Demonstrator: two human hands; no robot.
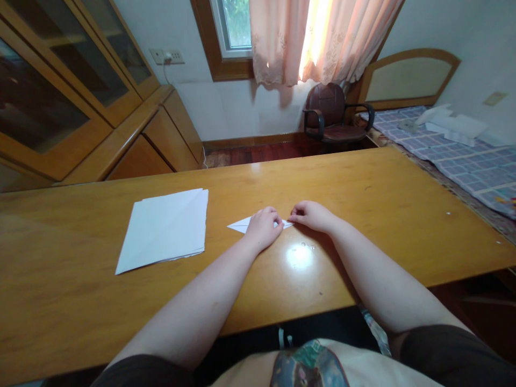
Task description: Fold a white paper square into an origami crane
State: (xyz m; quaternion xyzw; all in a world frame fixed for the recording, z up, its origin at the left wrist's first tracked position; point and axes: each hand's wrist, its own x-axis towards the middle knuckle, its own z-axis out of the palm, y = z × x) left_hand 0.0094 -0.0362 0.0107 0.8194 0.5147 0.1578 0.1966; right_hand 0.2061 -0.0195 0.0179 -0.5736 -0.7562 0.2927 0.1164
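Observation:
A folded piece of white paper (239,224), narrow and pointed at its left end, lies flat on the wooden table (250,290). My left hand (265,226) rests over its middle with the fingers curled, covering part of the folds. At the paper's right tip, my right hand (308,215) is closed, thumb and fingers pinching the end. A crease line runs along the visible left part of the paper. Left of my hands lies a stack of white paper sheets (165,228), its edges slightly uneven.
Beyond the table stand a brown armchair (328,113) and a curtained window (237,24). A wooden cabinet (121,123) with glass doors is at the left. On the right, a bed (455,140) with a checked cover holds white packing pieces (455,126).

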